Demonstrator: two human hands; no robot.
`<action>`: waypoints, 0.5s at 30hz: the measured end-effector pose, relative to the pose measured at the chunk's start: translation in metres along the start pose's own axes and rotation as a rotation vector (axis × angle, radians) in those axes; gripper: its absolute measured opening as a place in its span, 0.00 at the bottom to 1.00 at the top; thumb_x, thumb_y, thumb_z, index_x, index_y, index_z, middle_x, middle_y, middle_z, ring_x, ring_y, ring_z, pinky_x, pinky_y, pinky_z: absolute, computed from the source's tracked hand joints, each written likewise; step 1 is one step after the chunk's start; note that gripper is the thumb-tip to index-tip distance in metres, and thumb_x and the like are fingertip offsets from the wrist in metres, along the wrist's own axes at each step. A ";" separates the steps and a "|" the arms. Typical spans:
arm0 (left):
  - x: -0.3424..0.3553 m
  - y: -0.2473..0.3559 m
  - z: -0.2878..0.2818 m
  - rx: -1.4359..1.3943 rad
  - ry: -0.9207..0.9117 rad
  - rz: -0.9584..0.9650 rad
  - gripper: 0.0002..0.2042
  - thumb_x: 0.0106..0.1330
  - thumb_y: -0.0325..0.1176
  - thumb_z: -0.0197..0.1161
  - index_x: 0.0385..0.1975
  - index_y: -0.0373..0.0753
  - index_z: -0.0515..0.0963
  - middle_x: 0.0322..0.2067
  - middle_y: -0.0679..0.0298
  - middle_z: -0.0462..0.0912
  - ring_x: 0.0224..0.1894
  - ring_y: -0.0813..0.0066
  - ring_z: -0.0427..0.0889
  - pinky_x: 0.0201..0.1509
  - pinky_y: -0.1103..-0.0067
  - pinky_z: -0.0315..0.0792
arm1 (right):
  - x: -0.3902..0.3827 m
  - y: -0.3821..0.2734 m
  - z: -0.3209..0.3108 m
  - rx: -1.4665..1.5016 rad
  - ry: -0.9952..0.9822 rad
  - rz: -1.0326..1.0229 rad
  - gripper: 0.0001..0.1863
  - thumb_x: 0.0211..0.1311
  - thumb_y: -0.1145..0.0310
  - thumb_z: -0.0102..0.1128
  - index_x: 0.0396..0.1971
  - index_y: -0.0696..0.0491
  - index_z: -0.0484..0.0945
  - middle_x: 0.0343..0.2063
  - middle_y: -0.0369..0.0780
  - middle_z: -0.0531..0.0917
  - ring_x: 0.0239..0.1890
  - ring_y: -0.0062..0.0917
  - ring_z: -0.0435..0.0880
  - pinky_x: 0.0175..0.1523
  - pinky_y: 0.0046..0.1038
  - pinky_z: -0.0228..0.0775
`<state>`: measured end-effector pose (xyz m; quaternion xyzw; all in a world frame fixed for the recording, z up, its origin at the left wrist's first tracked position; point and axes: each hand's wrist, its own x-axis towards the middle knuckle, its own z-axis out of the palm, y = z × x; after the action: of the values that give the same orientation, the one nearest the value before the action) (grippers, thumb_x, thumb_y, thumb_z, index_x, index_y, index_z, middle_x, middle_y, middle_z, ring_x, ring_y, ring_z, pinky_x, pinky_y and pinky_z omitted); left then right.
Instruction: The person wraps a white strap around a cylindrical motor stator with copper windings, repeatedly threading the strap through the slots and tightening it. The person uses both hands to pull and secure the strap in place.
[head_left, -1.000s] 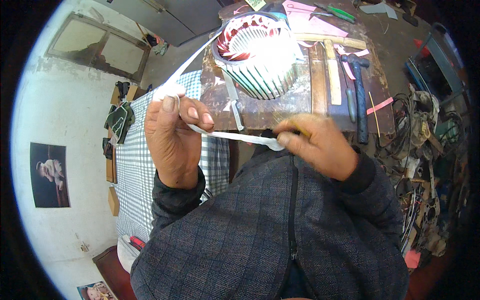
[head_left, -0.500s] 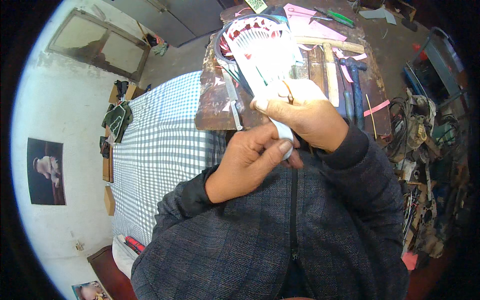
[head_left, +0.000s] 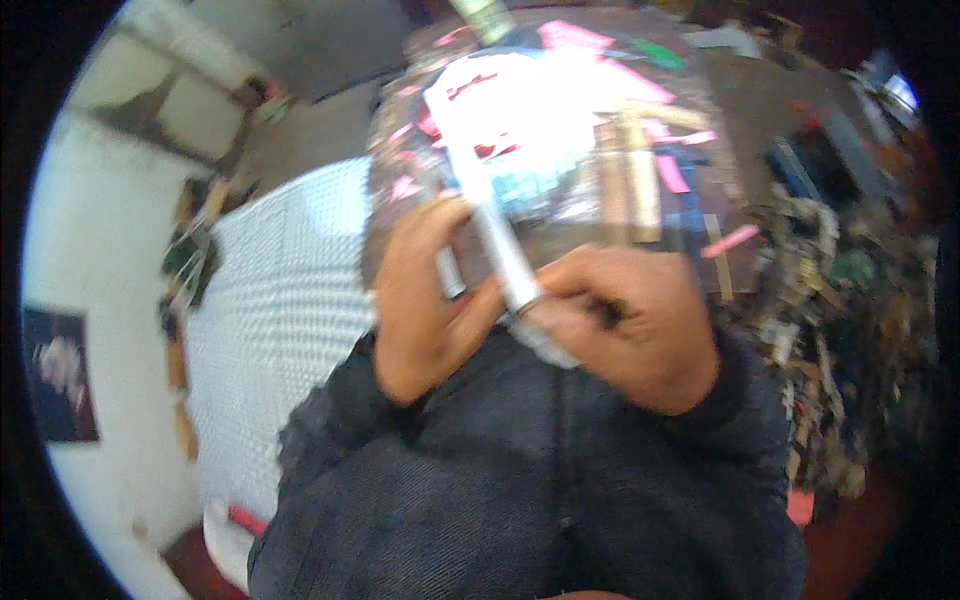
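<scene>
A long white strip runs from the bright table top down toward my jacket; its kind is not clear, and glare and motion smear it. My right hand pinches its lower part between thumb and fingers, with a thin ring-like band by the fingers. My left hand is on the strip's left side, thumb and fingers apart in a curve, the thumb tip close to the strip. I cannot tell whether it touches. Beyond the hands, a washed-out white heap with red bits fills the table's middle.
A wooden-handled hammer and pink paper scraps lie on the table's right. A green tool is at the back. To the left stands a surface under a checked cloth. Piled clutter fills the right-hand floor.
My left hand has let go of the strip's lower end, moved up and left, and spread its fingers. My right hand has come down nearer my body, still gripping the strip. The view shifted.
</scene>
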<state>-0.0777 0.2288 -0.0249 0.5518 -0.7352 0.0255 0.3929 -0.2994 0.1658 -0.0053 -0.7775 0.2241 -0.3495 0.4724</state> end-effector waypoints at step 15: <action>0.015 -0.003 -0.036 -1.288 0.269 -0.561 0.11 0.78 0.38 0.59 0.42 0.36 0.76 0.23 0.63 0.77 0.34 0.68 0.84 0.42 0.73 0.79 | 0.000 -0.005 0.017 0.442 -0.321 0.132 0.18 0.75 0.57 0.60 0.47 0.58 0.78 0.33 0.37 0.85 0.31 0.22 0.80 0.36 0.28 0.69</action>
<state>-0.0564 0.2323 0.0081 0.3704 -0.3795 -0.4481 0.7197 -0.2858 0.1778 -0.0063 -0.6848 0.1150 -0.2307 0.6816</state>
